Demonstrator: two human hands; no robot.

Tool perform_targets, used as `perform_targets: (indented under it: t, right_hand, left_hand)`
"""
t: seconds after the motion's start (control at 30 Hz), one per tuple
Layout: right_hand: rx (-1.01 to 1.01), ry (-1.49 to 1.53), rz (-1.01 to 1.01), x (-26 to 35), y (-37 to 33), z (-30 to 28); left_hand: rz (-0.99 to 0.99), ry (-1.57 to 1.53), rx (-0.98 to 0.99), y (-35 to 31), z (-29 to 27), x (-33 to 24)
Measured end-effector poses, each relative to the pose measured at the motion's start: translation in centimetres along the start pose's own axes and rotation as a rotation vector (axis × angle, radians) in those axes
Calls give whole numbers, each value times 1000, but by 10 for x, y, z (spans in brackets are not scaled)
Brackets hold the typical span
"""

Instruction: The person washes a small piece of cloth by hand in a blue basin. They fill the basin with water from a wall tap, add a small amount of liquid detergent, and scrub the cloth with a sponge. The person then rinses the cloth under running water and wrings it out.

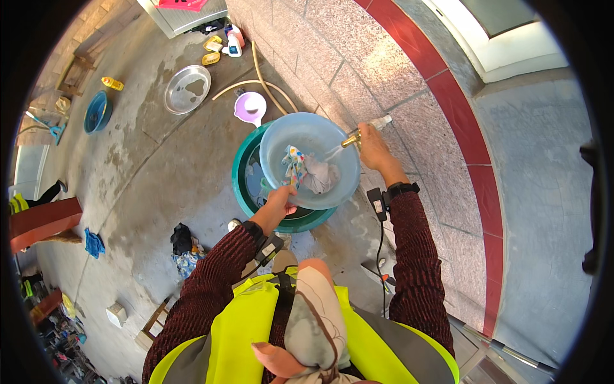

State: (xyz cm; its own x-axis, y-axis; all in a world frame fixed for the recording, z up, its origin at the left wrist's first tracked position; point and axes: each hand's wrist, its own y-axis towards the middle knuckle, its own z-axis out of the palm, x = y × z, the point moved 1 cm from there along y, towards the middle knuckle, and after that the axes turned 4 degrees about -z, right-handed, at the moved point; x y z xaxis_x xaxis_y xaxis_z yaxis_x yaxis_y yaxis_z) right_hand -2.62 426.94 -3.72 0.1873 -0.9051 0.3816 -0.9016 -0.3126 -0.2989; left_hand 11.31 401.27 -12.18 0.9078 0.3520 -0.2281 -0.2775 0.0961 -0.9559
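A light blue basin (279, 144) rests tilted over a larger green tub (239, 182). My left hand (275, 208) grips its near rim, fingers closed round the edge. Inside the basin lie a wet pale cloth (321, 175) and a white cloth with coloured spots (295, 164). My right hand (376, 151) is closed on the brass tap (350, 140) fixed to the stone wall. Clear water runs from its spout into the basin. Part of the green tub, with water and some cloth in it, is hidden under the basin.
Beyond the tub are a lilac dipper (250, 106), a beige hose (259, 70), a metal basin (187, 89) and bottles (234, 42). A blue basin (98, 112) stands far left. Dark and patterned clothes (184, 246) lie on the floor. The stone wall (409, 102) borders the right.
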Motion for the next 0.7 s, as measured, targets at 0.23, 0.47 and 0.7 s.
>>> perform_targets:
  t: [0.23,0.47,0.7]
  right_hand:
    - [-4,1,-13,-5,2,2]
    - [-30,-25,-44,-3,0,2]
    - [25,-6,-2,-2,-3,-1]
  left_hand:
    - [-2,25,-86,22,18,-19]
    - [56,28,37,31,33,-22]
    - [14,81,54,26,45,-3]
